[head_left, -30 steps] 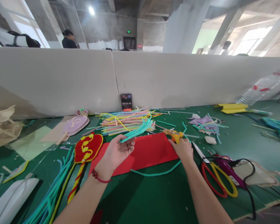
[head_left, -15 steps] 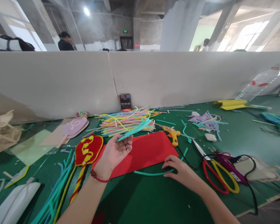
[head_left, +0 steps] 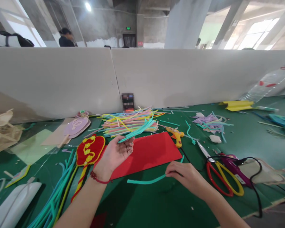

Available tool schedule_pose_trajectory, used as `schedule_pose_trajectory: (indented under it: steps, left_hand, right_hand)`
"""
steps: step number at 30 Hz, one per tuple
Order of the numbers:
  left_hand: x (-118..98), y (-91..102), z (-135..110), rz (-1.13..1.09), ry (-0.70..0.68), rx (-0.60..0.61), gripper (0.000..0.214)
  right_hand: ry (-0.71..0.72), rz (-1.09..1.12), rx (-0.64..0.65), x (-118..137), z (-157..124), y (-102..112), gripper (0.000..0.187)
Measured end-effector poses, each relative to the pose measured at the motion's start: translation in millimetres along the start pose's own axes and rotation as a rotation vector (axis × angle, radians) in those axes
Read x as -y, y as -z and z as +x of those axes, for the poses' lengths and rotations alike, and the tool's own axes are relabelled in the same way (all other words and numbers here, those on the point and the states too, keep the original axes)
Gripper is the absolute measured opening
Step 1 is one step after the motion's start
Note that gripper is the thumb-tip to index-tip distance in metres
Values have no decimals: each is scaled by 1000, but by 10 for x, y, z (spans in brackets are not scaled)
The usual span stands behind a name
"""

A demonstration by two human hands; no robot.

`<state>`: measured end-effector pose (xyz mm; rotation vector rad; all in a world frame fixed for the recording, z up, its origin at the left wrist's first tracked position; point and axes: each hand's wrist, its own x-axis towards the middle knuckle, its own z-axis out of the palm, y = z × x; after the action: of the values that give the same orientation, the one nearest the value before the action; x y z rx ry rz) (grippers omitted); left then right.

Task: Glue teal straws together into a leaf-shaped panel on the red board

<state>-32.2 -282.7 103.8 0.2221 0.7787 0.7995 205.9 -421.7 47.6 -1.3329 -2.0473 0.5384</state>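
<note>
**Left zone.** Loose stems (head_left: 53, 198) lie fanned out at 8 o'clock on the green surface (head_left: 144, 209). A red fan (head_left: 89, 150) with yellow trim lies flat beside them. A lilac fan (head_left: 76, 126) lies at its 11 o'clock.

**Left hand.** The left hand (head_left: 114, 154) is palm up over the left edge of the red sheet (head_left: 154, 152). Its fingers are curled narrow and hold a teal bundle (head_left: 139, 130) by the near end. The bundle runs out from the fingertips toward 2 o'clock. Its far end is over the mixed pile (head_left: 125, 122).

**Centre.** A single teal stem (head_left: 146, 181) lies curved on the surface, just off the sheet's near edge.

**Right hand.** The right hand (head_left: 188, 177) rests at 5 o'clock of the sheet. Its fingers (head_left: 173, 173) are pinched closed on the stem's right end. The rest of the stem trails from the fingertips toward 9 o'clock, clear of the palm.

**Right zone.**
- A glue gun (head_left: 177, 136) lies at 12 o'clock of the right hand, by the sheet's far right corner and untouched.
- Scissors (head_left: 219, 179) lie at 3 o'clock of that hand, near but apart from it.
- A purple tool (head_left: 232, 171) with a black cord lies just beside the scissors.
</note>
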Motion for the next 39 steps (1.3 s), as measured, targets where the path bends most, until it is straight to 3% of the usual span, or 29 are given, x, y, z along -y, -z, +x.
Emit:
schedule_pose_trajectory:
  steps: [8, 12, 17, 21, 26, 30, 35, 39]
  left_hand:
    - [53, 424, -61, 78, 22, -114, 15]
    - [34, 567, -109, 122, -16, -191, 17]
    - [10, 602, -138, 161, -30, -245, 22]
    - [-2, 593, -168, 120, -88, -159, 32]
    - [-46, 529, -228, 145, -146, -33, 40]
    - [-74, 459, -266, 206, -169, 58, 35]
    - [-69, 322, -306, 177, -288, 267, 18]
    - [-44, 215, -291, 208, -302, 423, 21]
  right_hand:
    - [-31, 156, 103, -78, 166, -263, 25]
    - [116, 33, 72, -3, 222, -323, 25]
    - [296, -132, 8, 276, 212, -207, 26]
    - [372, -185, -72, 401, 145, -181, 30]
    - [298, -138, -86, 342, 72, -222, 24]
    - [255, -68, -57, 292, 21, -218, 23]
    - [225, 18, -37, 289, -45, -172, 23]
    - [220, 26, -44, 292, -83, -139, 22]
